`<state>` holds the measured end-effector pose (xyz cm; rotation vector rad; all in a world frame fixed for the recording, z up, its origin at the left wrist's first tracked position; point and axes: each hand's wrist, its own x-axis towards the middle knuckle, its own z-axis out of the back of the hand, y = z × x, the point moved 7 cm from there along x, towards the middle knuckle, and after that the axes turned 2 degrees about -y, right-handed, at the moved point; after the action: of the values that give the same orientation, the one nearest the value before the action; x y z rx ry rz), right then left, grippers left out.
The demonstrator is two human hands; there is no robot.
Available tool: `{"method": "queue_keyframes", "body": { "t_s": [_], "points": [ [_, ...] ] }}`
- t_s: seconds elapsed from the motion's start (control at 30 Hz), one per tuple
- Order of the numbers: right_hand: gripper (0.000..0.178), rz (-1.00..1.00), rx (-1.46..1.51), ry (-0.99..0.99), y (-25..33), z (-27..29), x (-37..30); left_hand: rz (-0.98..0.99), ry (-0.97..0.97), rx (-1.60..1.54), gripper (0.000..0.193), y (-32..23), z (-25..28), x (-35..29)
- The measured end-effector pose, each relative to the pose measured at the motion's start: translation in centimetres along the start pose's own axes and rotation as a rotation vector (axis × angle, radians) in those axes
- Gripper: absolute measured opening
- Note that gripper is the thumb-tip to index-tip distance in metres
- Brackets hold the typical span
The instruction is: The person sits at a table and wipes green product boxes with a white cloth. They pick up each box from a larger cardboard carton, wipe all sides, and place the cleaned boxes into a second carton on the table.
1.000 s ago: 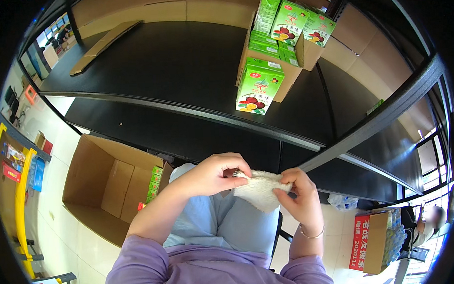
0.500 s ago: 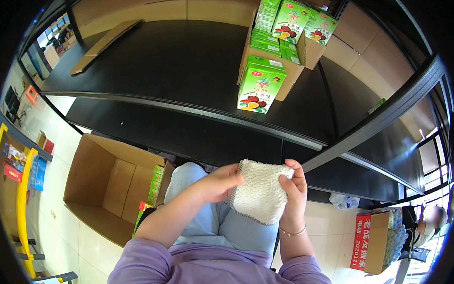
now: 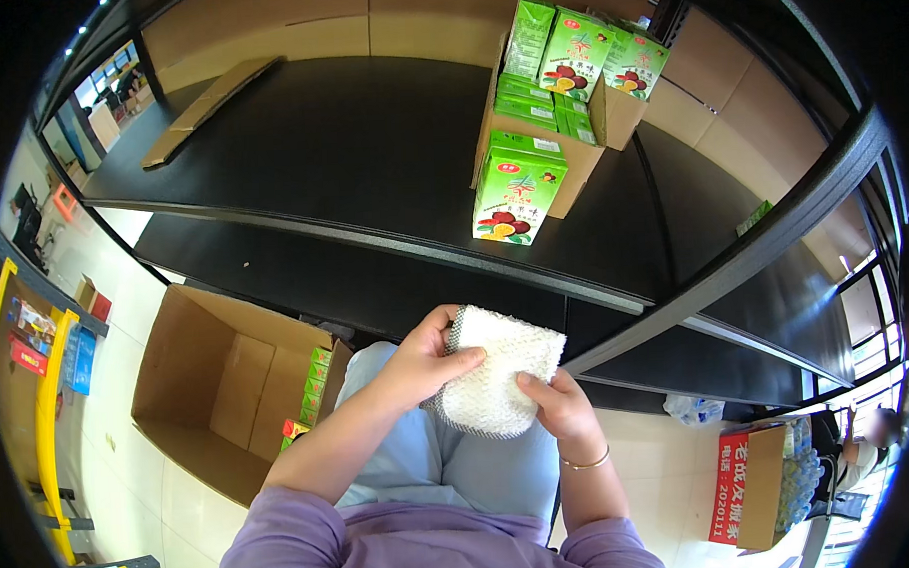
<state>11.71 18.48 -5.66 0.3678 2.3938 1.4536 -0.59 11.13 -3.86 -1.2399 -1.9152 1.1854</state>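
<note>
A folded white cloth (image 3: 497, 368) with a nubby weave and a grey checked edge is held up over my lap. My left hand (image 3: 429, 363) grips its left side, the thumb lying on the front and the fingers behind. On the lower right part, my right hand (image 3: 559, 406) pinches the cloth between its thumb and fingers, which are partly hidden behind it. Beyond the cloth, a green juice carton (image 3: 519, 190) stands upright near the front edge of the black shelf (image 3: 369, 137).
Behind that carton, an open cardboard box (image 3: 581, 169) holds several green cartons. A large open box (image 3: 192, 363) with small green packs sits on the floor at left. A black shelf post (image 3: 754, 258) slants at right. Farther right stands a box of bottles (image 3: 757, 484); a person (image 3: 861, 455) is beyond.
The cloth has moved slightly up and left with both hands. My left thumb now reaches farther over its front, and my right hand has shifted from its upper right corner to lower down.
</note>
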Motion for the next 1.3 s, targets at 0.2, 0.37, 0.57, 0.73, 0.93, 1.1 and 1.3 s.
{"method": "queue_keyframes", "body": {
  "t_s": [0.2,0.37,0.57,0.73,0.93,1.1,1.3],
  "points": [
    [0.022,0.286,-0.291,-0.172,6.7,-0.2,-0.8,-0.240,0.014,0.086,0.034,-4.7,0.0,1.6],
    [0.021,0.574,-0.207,-0.598,12.8,2.7,-1.5,-0.600,-0.088,0.253,0.023,-10.1,-0.3,3.9],
    [0.019,0.899,-0.688,-0.879,16.5,0.5,0.9,-0.731,-0.242,0.676,0.055,-12.2,-0.8,8.1],
    [0.041,1.089,-0.956,-0.631,14.6,-3.9,6.1,-0.636,-0.150,0.473,0.052,-11.2,-1.7,10.6],
    [0.053,1.079,-0.960,-0.444,12.8,-4.1,7.3,-0.611,-0.199,0.857,0.047,-10.2,-1.7,10.8],
    [0.059,1.119,-0.924,-0.362,13.7,-4.7,6.5,-0.535,-0.137,0.747,0.047,-10.1,-1.7,10.8],
    [0.065,0.803,-0.223,-0.125,10.7,-3.7,6.7,-0.544,-0.122,0.710,0.042,-10.2,-1.9,8.8]
  ]
}}
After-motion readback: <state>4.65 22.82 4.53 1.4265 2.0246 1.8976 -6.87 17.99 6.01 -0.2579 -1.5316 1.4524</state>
